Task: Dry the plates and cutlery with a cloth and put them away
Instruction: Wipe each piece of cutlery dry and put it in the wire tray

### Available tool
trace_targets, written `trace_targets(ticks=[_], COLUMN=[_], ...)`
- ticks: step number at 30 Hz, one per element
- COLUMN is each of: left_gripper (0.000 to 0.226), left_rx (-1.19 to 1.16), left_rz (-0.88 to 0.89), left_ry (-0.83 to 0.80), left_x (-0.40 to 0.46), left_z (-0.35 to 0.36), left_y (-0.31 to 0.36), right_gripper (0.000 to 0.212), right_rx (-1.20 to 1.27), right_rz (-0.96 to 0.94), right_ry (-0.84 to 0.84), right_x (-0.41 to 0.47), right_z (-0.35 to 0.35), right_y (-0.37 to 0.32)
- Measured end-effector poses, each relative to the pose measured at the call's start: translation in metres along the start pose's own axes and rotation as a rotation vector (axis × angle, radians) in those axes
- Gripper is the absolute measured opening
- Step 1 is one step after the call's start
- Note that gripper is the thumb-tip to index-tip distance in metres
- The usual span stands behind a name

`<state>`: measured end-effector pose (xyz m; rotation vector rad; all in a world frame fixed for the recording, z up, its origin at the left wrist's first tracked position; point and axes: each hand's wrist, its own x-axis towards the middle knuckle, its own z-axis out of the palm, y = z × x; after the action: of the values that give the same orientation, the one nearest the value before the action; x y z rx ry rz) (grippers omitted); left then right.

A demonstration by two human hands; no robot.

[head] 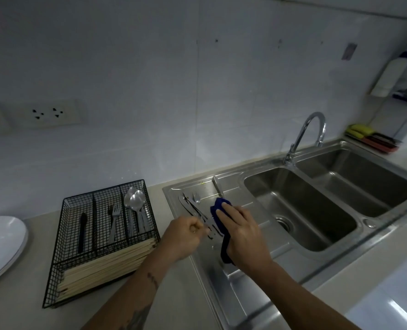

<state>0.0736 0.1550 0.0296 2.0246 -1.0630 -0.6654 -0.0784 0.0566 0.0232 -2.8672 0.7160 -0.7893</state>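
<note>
Right hand [241, 231] is pressing the blue cloth [219, 211] over cutlery on the drainboard.
Left hand [185, 234], at its nine o'clock, is gripping thin, stiff, slippery knives [193, 207] by their handles.

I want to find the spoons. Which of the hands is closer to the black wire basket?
Left. The left hand is just right of the black wire basket; the right hand is farther right, over the sink's draining board.

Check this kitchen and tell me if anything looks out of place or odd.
Nothing is spilled or broken. The one oddity: the wire basket sits askew on the counter, turned out of line with the sink. Cutlery lies loose on the drainboard, but it is waiting to be dried with the cloth.
</note>
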Motion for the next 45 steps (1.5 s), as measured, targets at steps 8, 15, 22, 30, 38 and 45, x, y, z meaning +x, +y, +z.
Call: trace_targets(ticks=[8,15,22,30,38,45], left_gripper=[0.020,0.026,0.015,0.014,0.016,0.014], left_rx=[0.097,-0.328,-0.783,-1.027,-1.049,-1.095], left_rz=[0.044,-0.193,-0.327,-0.410,-0.405,-0.420], left_ry=[0.117,0.281,0.190,0.190,0.190,0.168], left_x=[0.003,0.013,0.017,0.007,0.003,0.001], left_z=[0.007,0.001,-0.008,-0.015,-0.021,-0.020], left_y=[-0.002,0.022,0.042,0.027,0.018,0.019], right_gripper=[0.058,0.058,0.070,0.079,0.084,0.081], right_rx=[0.221,0.276,0.199,0.007,-0.014,0.019], right_rz=[0.317,0.299,0.158,0.120,0.167,0.034], right_ry=[0.082,0.111,0.094,-0.024,-0.052,-0.072], right_x=[-0.006,0.000,0.006,0.004,-0.001,0.006], right_z=[0.002,-0.004,0.003,0.006,0.008,0.015], right_y=[0.007,-0.004,-0.026,-0.030,-0.009,-0.032])
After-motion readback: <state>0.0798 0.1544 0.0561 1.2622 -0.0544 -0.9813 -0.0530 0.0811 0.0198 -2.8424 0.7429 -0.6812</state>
